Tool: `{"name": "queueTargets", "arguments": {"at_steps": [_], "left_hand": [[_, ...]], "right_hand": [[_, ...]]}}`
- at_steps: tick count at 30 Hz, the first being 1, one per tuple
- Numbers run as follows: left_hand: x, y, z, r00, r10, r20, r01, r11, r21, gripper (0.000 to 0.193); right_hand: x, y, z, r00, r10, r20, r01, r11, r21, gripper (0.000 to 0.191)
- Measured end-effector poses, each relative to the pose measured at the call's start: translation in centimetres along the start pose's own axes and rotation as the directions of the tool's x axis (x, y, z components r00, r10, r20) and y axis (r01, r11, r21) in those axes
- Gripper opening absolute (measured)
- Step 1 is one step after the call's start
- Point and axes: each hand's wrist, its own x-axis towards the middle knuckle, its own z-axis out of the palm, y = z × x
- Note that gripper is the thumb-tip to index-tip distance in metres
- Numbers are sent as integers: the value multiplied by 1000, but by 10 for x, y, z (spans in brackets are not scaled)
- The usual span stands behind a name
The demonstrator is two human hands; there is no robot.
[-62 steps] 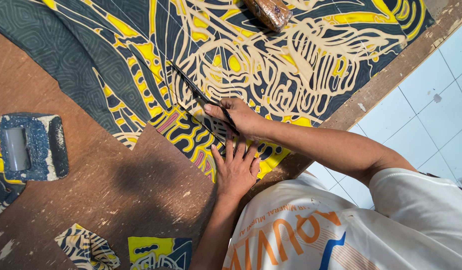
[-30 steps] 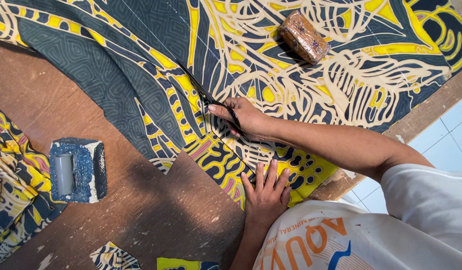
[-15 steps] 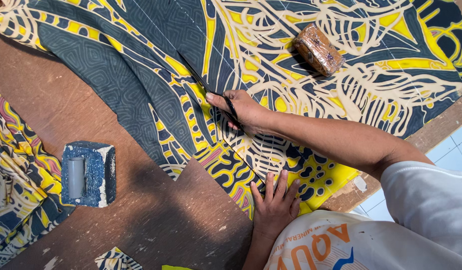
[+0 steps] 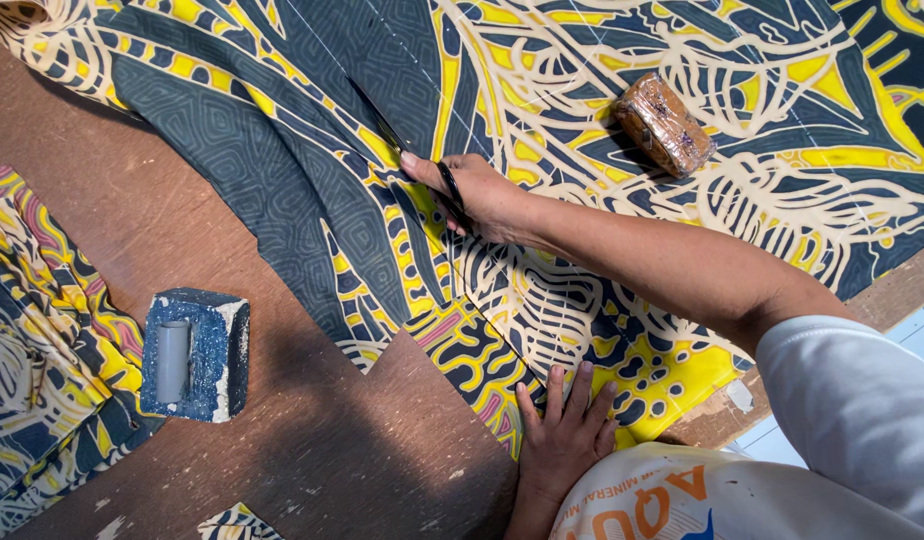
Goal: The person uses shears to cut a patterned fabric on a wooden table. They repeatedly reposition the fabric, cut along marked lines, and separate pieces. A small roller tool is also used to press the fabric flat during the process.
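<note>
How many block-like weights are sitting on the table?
2: a brown wrapped block on the patterned cloth at upper right, and a blue block on bare wood at left. Others may lie outside the view.

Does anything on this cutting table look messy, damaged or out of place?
Nothing looks wrong. The right hand runs black scissors through the patterned cloth, the left hand flat on its near edge. A brown wrapped block lies on the cloth. The wooden table shows scuffs and small scraps.
</note>
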Motion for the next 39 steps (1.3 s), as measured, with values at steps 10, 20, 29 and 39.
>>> {"name": "queueTargets", "arguments": {"at_steps": [10,20,29,39], "left_hand": [[5,-18,7,1000,21,-1,-21,1000,3,64],[6,-30,14,996,35,82,-38,999,36,66],[11,-37,21,999,41,-1,-41,995,89,54],[13,-48,34,999,47,-6,-46,994,97,55]], "right_hand": [[38,-18,9,999,-33,14,32,999,15,62],[82,-39,16,989,-108,97,103,993,51,60],[113,-67,25,999,-49,-5,49,998,-35,61],[146,-70,27,990,-132,40,132,991,-1,55]]}}
